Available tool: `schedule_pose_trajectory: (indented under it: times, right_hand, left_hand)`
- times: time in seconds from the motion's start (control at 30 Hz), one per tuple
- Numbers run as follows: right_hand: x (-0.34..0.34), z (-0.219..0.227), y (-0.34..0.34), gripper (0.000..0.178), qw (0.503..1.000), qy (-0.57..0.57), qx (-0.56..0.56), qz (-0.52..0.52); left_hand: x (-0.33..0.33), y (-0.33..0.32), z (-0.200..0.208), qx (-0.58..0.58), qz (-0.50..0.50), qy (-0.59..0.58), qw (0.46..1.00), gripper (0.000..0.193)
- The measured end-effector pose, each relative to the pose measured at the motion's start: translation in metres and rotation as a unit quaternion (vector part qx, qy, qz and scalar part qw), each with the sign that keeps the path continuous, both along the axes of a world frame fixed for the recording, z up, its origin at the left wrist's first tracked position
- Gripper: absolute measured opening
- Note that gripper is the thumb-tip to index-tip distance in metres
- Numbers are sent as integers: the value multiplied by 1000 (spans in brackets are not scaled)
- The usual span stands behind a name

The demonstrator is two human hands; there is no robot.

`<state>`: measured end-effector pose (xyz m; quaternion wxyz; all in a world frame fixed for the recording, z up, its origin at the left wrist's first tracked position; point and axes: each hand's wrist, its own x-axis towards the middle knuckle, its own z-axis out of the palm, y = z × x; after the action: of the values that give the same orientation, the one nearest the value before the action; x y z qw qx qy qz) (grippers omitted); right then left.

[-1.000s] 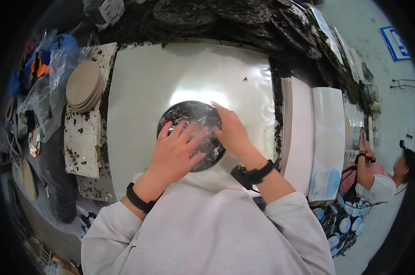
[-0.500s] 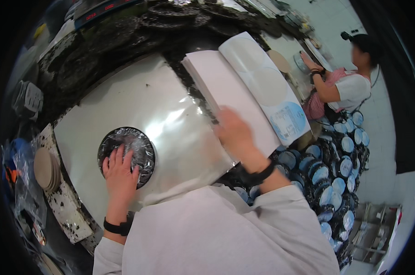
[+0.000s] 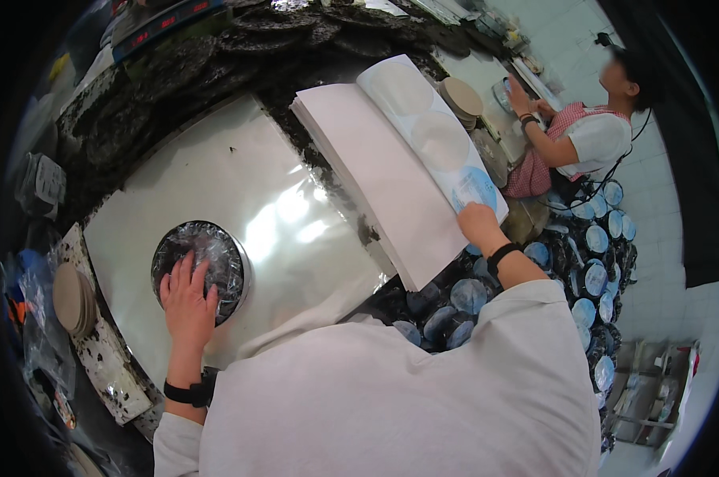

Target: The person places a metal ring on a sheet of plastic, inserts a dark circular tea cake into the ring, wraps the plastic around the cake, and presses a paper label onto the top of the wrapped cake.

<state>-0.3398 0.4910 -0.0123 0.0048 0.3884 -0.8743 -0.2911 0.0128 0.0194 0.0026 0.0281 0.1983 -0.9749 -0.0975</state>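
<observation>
A round, dark, flat package wrapped in clear film (image 3: 230,262) lies on the pale, shiny work surface (image 3: 185,179) to the left. Flat on top of it rests my left hand (image 3: 189,302), with its fingers spread. To the right is a thick stack of white label sheets (image 3: 383,175), its top sheet turned back along the far right side. Pinched closed, my right hand (image 3: 482,227) is at the lower edge of a round blue label (image 3: 474,188) on that turned-back sheet. Its fingertips are partly hidden, and I cannot tell whether the label is lifted. Two pale round areas show above the label.
Many dark round packages with blue labels (image 3: 594,274) are piled at the right. Grey round discs (image 3: 73,298) stand at the left, and more discs (image 3: 461,97) beyond the sheets. Dark flat pieces (image 3: 256,36) cover the back. A co-worker (image 3: 574,147) works at the far right.
My right hand has moved right, from the near part of the white stack to the blue label's edge. My left hand stays on the package. The whole view has shifted slightly.
</observation>
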Motion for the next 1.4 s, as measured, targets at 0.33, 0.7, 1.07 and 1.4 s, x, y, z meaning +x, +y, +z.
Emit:
schedule_pose_trajectory:
  times: [0.33,0.7,1.07,1.4]
  right_hand:
    - [4,27,22,22,987,-86,-52,-128]
    - [-45,168,267,52,441,-261,-798,-316]
    - [210,48,-346,45,739,-373,-440,348]
    - [210,47,-407,70,743,-518,-363,220]
  left_hand:
    - [-1,0,3,-4,-2,6,1000,47]
    - [-5,1,3,41,13,47,998,44]
    - [6,-2,-9,144,18,155,977,49]
    - [13,1,0,324,133,252,902,62]
